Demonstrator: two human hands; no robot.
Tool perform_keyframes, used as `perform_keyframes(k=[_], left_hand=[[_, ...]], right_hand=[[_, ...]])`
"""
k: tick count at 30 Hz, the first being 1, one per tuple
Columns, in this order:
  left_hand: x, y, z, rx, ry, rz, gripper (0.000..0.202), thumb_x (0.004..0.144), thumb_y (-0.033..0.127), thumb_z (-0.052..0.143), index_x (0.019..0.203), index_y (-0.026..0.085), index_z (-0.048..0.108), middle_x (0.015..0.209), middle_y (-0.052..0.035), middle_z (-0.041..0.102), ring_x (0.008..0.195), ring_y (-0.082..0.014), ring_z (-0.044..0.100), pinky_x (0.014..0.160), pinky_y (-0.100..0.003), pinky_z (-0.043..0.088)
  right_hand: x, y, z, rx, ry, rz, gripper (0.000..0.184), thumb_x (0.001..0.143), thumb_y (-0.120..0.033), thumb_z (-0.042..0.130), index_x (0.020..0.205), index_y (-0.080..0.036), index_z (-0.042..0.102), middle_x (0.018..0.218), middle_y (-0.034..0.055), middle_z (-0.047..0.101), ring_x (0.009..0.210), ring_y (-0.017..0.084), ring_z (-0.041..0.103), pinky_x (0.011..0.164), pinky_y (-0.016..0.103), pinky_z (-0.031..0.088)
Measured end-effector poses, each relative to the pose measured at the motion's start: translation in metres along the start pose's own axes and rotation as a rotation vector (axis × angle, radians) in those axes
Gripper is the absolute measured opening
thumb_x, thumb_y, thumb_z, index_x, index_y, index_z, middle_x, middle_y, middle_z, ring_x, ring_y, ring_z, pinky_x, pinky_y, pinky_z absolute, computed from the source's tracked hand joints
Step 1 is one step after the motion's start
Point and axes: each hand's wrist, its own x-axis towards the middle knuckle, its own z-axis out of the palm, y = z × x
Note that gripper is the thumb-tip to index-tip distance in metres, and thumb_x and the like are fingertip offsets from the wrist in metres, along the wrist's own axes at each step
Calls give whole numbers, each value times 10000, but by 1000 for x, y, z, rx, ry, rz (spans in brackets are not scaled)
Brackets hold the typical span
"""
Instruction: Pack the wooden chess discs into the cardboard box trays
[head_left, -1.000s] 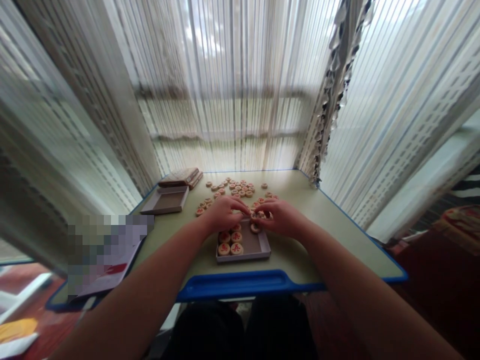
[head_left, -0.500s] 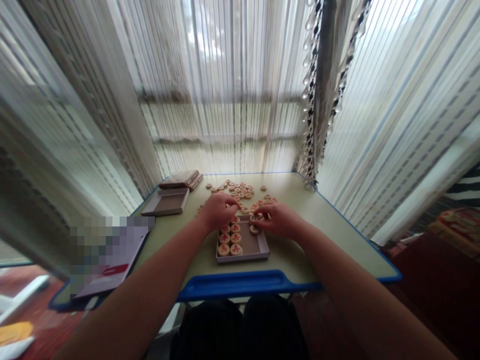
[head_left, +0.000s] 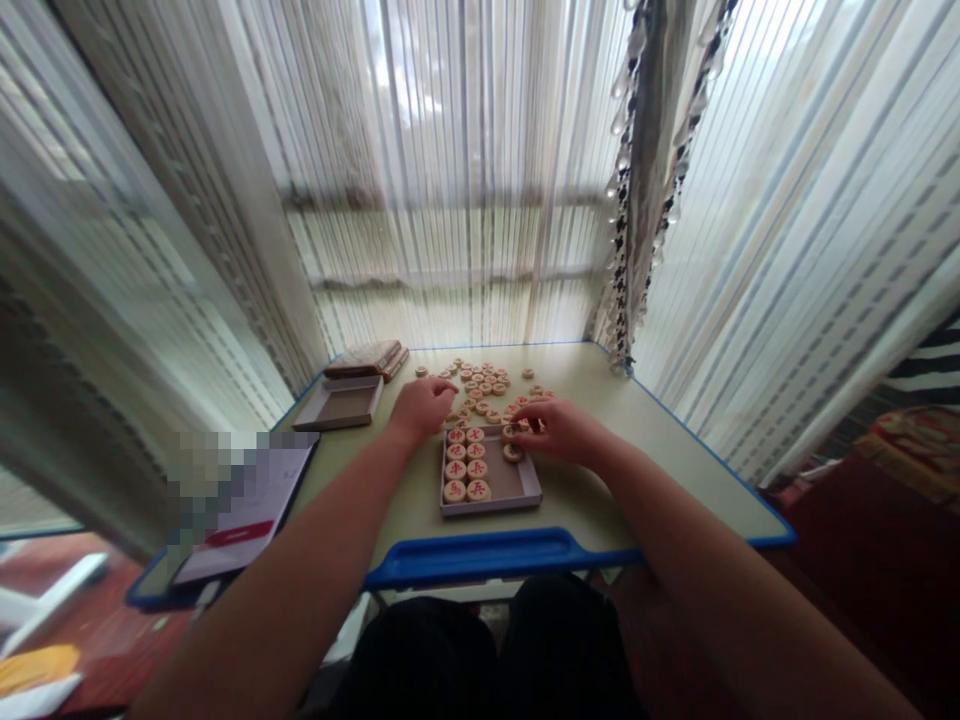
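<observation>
A shallow box [head_left: 491, 508] holds Chinese chess pieces. Two columns of red-lettered pieces [head_left: 477, 469] fill its left side, and two dark-lettered ones lie at its upper right. My right hand [head_left: 561, 432] reaches over the box's right wall, fingertips closed on the upper dark-lettered chess piece [head_left: 511, 434]. Just below that lies the other dark-lettered piece [head_left: 512, 453]. My left hand [head_left: 421, 408] is beyond the box's upper left corner, beside the loose chess pieces [head_left: 484, 380]. Its fingers are curled together, and whatever they hold, if anything, is hidden.
A second shallow tray [head_left: 341, 422] and a stack of brown book-like items [head_left: 365, 360] sit at the table's back left. A tablet-like device [head_left: 247, 530] lies at the left edge. The green table [head_left: 675, 480] has a blue rim; striped curtains [head_left: 480, 240] hang behind it.
My left hand has moved left, away from the box's top edge, uncovering the upper red-lettered pieces. My right hand stays at the dark-lettered pieces. The view has shifted slightly.
</observation>
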Motion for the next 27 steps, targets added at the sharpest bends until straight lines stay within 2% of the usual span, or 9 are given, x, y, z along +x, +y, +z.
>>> perform_keyframes(k=[2,4,8,12,21,27], left_hand=[[0,1,4,13,-85,119,354,749,254,402,952,196,685,989,-29,673,949,-163,576,844,-237,411],[1,2,7,52,-169,188,368,762,261,383,979,215,677,1049,-13,652,1005,-160,547,902,-243,386],[0,4,7,90,-271,196,363,788,327,383,979,232,677,1035,-6,655,1011,-168,537,897,-248,389],[-3,6,4,106,-274,230,372,816,369,373,973,220,676,1002,-32,661,971,-174,549,848,-244,403],[0,1,2,186,-281,266,470,844,458,312,815,182,692,749,-58,654,692,-151,558,622,-233,376],[-2,0,2,138,-247,248,449,832,451,342,786,182,698,738,-60,660,665,-157,555,590,-239,356]], right_hand=[[0,1,-1,11,7,11,265,731,-358,589,904,-173,671,686,23,582,592,104,466,576,229,340],[0,1,-1,16,17,21,253,744,-346,570,896,-170,672,682,23,579,599,105,468,578,229,339],[0,0,-3,0,40,24,239,747,-338,560,860,-166,681,657,21,568,580,101,454,562,229,326],[1,-1,-5,-8,48,32,210,746,-301,554,837,-164,684,643,17,562,568,96,442,549,226,314],[2,-1,-1,-3,42,41,185,732,-267,549,802,-158,682,605,1,536,550,90,446,546,216,322],[3,-5,0,11,37,57,175,709,-274,578,804,-173,686,598,-6,530,558,94,449,564,219,336]])
